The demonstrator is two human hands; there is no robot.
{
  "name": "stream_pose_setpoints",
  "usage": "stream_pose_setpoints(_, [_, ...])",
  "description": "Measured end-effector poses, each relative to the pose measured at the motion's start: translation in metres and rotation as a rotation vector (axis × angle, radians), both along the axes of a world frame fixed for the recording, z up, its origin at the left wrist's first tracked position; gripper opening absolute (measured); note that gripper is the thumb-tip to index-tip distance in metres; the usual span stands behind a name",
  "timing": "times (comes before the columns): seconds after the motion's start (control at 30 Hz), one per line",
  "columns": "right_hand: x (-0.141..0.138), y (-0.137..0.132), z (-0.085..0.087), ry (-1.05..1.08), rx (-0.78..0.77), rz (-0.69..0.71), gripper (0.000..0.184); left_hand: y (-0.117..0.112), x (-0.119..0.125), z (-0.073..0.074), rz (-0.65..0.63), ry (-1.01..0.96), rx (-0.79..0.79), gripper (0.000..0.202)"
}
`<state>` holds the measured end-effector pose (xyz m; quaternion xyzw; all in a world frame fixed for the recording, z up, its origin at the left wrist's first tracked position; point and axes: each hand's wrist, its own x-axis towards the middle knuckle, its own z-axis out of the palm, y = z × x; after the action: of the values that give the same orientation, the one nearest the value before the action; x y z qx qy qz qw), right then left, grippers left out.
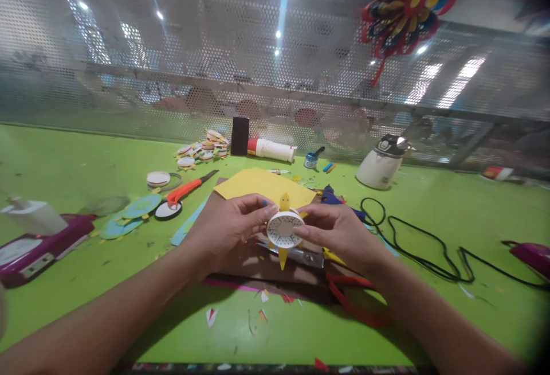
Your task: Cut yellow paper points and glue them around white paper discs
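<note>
Between my two hands is a small paper turtle (285, 230), with a round white patterned body and a yellow head and tail. My left hand (234, 223) pinches its left edge, and my right hand (339, 229) grips the opposite edge. Below it lie scissors (307, 257) with red-orange handles, partly covered by my right hand and forearm. They rest on a brown board (240, 266). A yellow paper sheet (262, 183) lies just beyond my fingers.
Left are an orange-handled knife (184, 190), tape rolls (158, 179), blue paper discs (141, 206) and a purple power strip (47, 249). Farther back stand piled paper pieces (206, 145), a white tube (275, 150), a small jar (311, 160) and a white kettle-like container (380, 163). A black cable (425, 254) snakes right.
</note>
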<state>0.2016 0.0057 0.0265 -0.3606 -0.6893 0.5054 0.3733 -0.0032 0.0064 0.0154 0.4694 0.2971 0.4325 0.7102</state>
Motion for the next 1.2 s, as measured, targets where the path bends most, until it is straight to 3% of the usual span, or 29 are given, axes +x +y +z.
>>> stream_pose_setpoints(0.4, [-0.001,0.0,-0.002,0.079,-0.023,0.002,0.021,-0.003,0.001,0.005,-0.019,-0.066,-0.014,0.011])
stream_pose_setpoints(0.7, [-0.001,0.001,-0.003,0.063,-0.062,-0.006,0.02,0.003,-0.005,0.002,0.01,-0.105,-0.091,0.03])
stream_pose_setpoints(0.97, [-0.002,0.002,-0.003,0.045,-0.053,-0.022,0.023,-0.007,0.002,0.008,-0.055,0.041,0.011,0.023])
stream_pose_setpoints(1.2, [-0.002,0.002,-0.005,0.015,-0.004,-0.025,0.024,-0.007,0.002,0.011,0.007,0.266,0.239,0.025])
